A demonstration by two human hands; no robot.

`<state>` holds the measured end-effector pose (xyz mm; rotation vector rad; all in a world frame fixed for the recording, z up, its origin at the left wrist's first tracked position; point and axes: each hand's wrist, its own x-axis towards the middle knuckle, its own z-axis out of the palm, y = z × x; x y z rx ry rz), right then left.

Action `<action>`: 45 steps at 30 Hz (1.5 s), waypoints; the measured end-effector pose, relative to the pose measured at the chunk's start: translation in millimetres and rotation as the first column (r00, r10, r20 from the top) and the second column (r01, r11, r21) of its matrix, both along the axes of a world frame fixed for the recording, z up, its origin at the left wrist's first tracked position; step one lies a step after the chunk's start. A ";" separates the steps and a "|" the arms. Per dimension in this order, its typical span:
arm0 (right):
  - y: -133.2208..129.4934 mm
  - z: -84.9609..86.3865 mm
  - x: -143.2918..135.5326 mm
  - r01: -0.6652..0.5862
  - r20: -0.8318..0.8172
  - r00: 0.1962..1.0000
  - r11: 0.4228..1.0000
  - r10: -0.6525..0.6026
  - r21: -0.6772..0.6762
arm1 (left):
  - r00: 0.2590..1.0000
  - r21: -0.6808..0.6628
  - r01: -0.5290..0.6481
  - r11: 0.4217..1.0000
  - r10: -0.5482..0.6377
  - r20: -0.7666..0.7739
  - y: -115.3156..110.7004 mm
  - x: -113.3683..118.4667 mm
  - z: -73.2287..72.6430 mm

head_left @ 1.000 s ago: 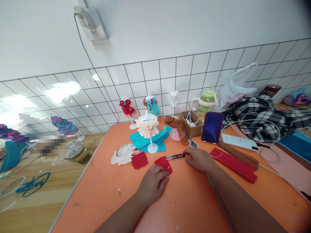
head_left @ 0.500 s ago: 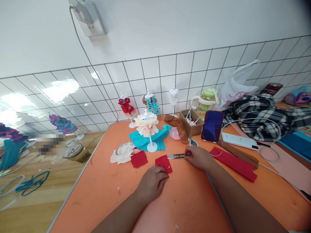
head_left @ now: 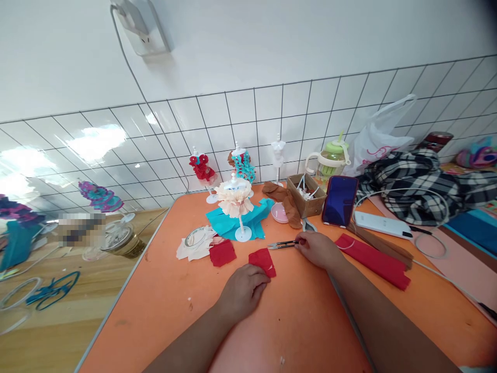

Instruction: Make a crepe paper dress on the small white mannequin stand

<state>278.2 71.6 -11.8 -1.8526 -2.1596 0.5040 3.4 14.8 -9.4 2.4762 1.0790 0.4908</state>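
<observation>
My right hand is closed on the rear end of small black-handled thread snips, whose blades point left just above a red fabric square. My left hand rests on the lower left edge of that square, fingers curled, their tips partly hidden; whether they grip the cloth I cannot tell. A second red piece and a cream cloth lie to the left. Behind them a small mannequin with a cream ruffle stands on turquoise fabric.
At the back are red-dressed, turquoise-dressed and bare mannequins. A cardboard box, phone, green-lidded cup and red strip stand or lie rightward. A plaid cloth is at far right.
The snips, held in my right hand, have shifted slightly up and right, away from the red square. My left hand has barely moved.
</observation>
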 end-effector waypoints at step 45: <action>7.4 -10.8 66.7 0.223 -0.122 0.961 0.956 -0.249 -0.188 | 1.000 0.003 -0.004 1.000 0.004 -0.003 -0.8 -0.1 0.6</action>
